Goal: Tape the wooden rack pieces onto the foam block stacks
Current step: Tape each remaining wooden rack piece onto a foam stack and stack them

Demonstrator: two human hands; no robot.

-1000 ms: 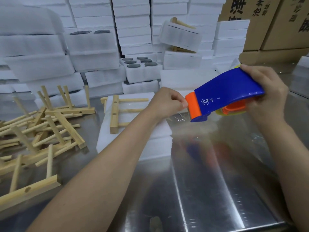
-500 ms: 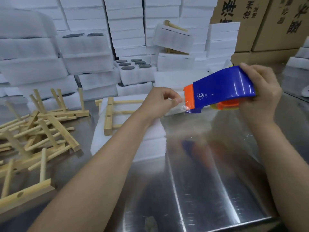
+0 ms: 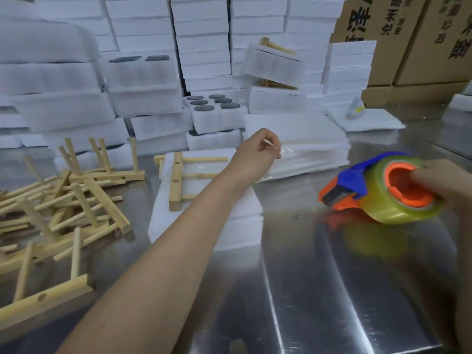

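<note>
A wooden rack piece (image 3: 176, 183) lies flat on top of a white foam block stack (image 3: 229, 228) in the middle of the steel table. My left hand (image 3: 258, 152) hovers over the stack's far right corner and pinches the loose end of clear tape (image 3: 284, 150). My right hand (image 3: 444, 185) holds the blue and orange tape dispenser (image 3: 378, 190) low over the table at the right, roll side facing me. The hand is blurred.
A heap of loose wooden rack pieces (image 3: 63, 200) fills the left of the table. Walls of white foam blocks (image 3: 143, 80) stand behind, one holding dark discs (image 3: 212, 103). Flat foam sheets (image 3: 306, 146) lie behind the stack. Cardboard boxes (image 3: 408, 39) are at the back right.
My right hand has swung the dispenser down and to the right, away from my left hand, which still pinches the tape end over the stack.
</note>
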